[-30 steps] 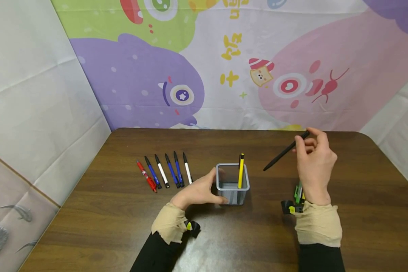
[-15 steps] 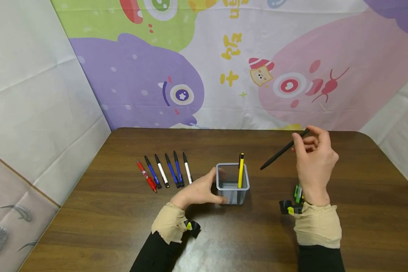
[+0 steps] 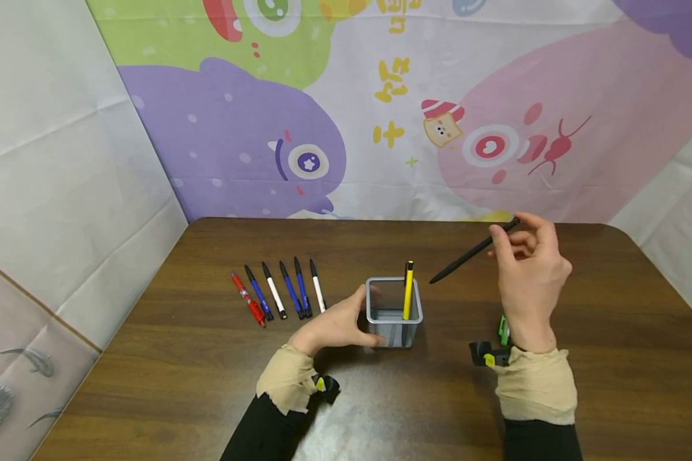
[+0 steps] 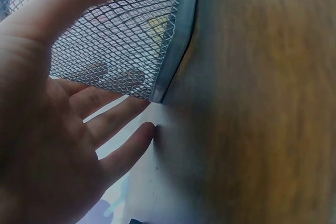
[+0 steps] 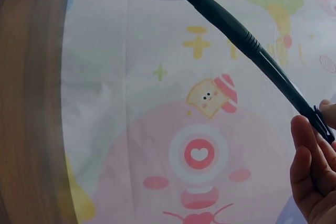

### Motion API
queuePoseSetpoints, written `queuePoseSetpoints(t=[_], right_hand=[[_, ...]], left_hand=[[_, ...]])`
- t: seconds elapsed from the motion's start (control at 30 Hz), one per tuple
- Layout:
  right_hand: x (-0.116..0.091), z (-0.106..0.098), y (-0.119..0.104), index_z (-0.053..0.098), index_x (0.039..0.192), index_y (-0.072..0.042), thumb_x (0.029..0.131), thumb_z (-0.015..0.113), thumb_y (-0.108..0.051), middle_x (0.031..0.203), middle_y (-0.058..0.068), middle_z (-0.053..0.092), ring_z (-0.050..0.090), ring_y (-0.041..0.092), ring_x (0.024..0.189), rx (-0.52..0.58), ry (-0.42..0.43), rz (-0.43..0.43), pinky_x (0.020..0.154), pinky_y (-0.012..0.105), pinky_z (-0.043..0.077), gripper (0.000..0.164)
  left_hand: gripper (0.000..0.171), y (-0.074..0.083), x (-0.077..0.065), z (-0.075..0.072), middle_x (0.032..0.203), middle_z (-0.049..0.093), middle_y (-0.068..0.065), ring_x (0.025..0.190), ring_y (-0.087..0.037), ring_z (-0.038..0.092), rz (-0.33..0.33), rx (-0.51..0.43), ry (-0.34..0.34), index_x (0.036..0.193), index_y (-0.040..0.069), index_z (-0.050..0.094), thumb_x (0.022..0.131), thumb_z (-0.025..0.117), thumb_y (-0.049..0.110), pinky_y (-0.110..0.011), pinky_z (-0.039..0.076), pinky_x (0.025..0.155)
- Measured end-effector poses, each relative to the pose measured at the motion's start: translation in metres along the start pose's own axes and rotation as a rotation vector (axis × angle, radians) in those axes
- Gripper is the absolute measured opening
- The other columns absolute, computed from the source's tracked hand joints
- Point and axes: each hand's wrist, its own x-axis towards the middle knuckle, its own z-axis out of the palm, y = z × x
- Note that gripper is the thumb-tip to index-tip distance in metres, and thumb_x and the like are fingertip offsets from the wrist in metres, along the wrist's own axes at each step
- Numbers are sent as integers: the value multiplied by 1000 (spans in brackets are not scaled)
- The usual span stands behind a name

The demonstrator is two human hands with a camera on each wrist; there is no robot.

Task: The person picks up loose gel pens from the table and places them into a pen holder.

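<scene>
A grey metal-mesh pen holder [image 3: 396, 333] stands on the table with one yellow pen [image 3: 408, 293] upright inside it. My left hand [image 3: 336, 325] holds the holder from its left side, thumb along the near wall and fingers behind; the left wrist view shows the thumb across the mesh [image 4: 113, 40]. Raised to the right of the holder, my right hand [image 3: 532, 282] pinches a black pen [image 3: 461, 261] by its clip end between thumb and fingers. That pen slants down leftward, its tip near the yellow pen's top in the head view.
Left of the holder lie a red pen [image 3: 248, 299], several blue pens [image 3: 259, 292] and white pens [image 3: 274, 290] in a row. A green pen [image 3: 503, 331] lies partly hidden by my right wrist. Behind the brown table [image 3: 150, 384] hangs a cartoon cloth [image 3: 380, 186].
My right hand has shifted slightly left, bringing the black pen's tip closer to the holder. My left hand and the holder have stayed in place.
</scene>
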Motion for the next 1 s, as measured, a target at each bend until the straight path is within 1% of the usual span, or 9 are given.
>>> queuePoseSetpoints(t=[0.13,0.27,0.4,0.73,0.9,1.0], right_hand=[[0,1,-1,59,112,-9,81,68,-22,68,14,66,43,-22,53,12,-4,-20,46,7,30,35],[-1,2,-3,59,111,-8,81,68,-23,68,14,66,44,-23,54,21,-19,-40,44,8,29,35],[-2,3,-7,59,111,-7,81,68,-23,66,12,66,44,-23,54,29,-43,-61,41,10,27,35],[-4,8,-9,58,110,-4,83,67,-18,64,9,65,42,-25,58,26,-123,-169,37,15,24,33],[-5,10,-8,59,109,-4,81,68,-16,64,6,65,44,-21,57,35,-173,-213,38,15,23,32],[-5,12,-8,59,110,-4,81,68,-14,64,5,65,47,-15,56,35,-200,-244,39,15,26,32]], left_hand=[[78,0,0,0,117,55,-5,102,-14,54,10,0,1,131,17,29,70,77,26,-30,40,87],[78,0,0,0,116,56,-5,102,-13,54,22,1,4,131,16,30,70,77,26,-29,40,87],[78,1,0,0,116,56,-4,100,-11,54,11,14,5,131,16,30,70,77,26,-29,40,86],[78,2,0,0,124,51,-5,105,-17,53,14,48,14,130,15,31,69,77,29,-33,40,89],[78,2,0,0,124,51,-5,105,-17,53,3,60,17,131,16,31,69,77,29,-33,40,89],[79,3,0,0,122,53,-5,103,-16,53,-11,67,19,132,17,31,69,77,30,-33,40,89]])
